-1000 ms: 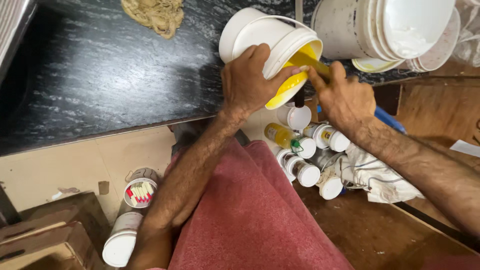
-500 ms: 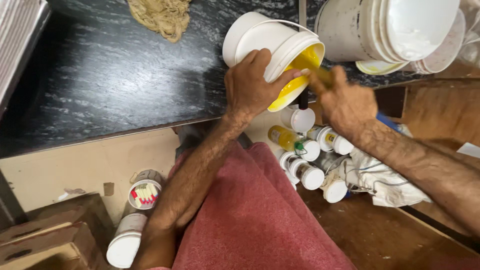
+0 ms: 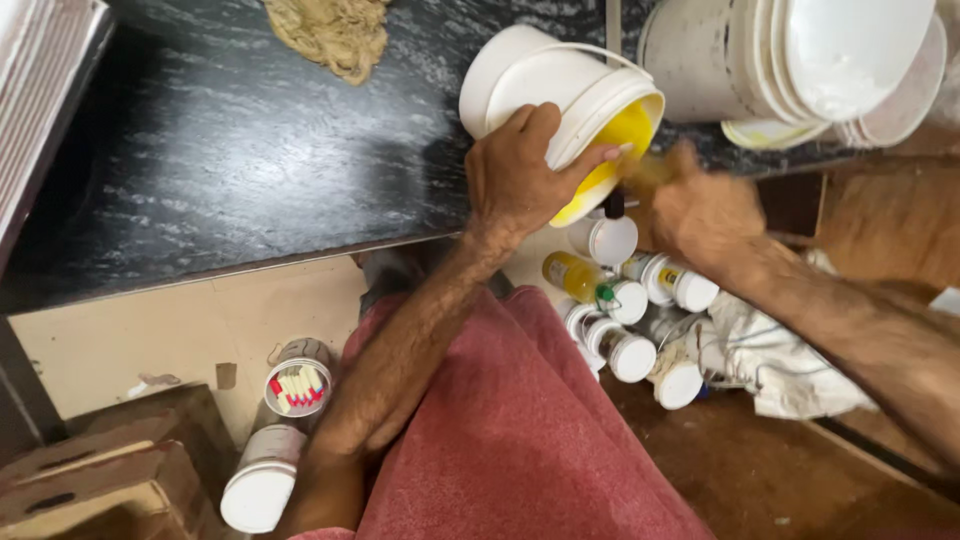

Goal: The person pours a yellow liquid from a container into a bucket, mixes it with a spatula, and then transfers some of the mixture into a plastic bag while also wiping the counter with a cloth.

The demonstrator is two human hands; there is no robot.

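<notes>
In the upper middle of the frame, the left hand (image 3: 520, 175) wraps over the rim of a white bucket (image 3: 560, 95) that lies tipped on its side at the edge of the black stone counter (image 3: 230, 160), its mouth facing the lower right and its inside coated in yellow paint (image 3: 615, 140); the fingers curl across the rim and press against the wall, thumb underneath, so the bucket is clamped rather than pinched. The right hand (image 3: 700, 205), just right of the mouth, is blurred, and I cannot tell whether its fingers are spread or closed on anything. Directly below the mouth stands a cluster of small white-capped bottles (image 3: 625, 320), 1 of them with yellow contents, beside a crumpled white cloth (image 3: 780, 360). A stack of white buckets (image 3: 790, 60) sits at the upper right, touching nothing in hand. The risk, as I judge it: the bucket overhangs the counter edge and rests on 1 hand's hold, so a slip on a paint-slick rim could drop it onto the bottles, or yellow could run over the lip onto the red cloth (image 3: 500, 440) across the lap below.
</notes>
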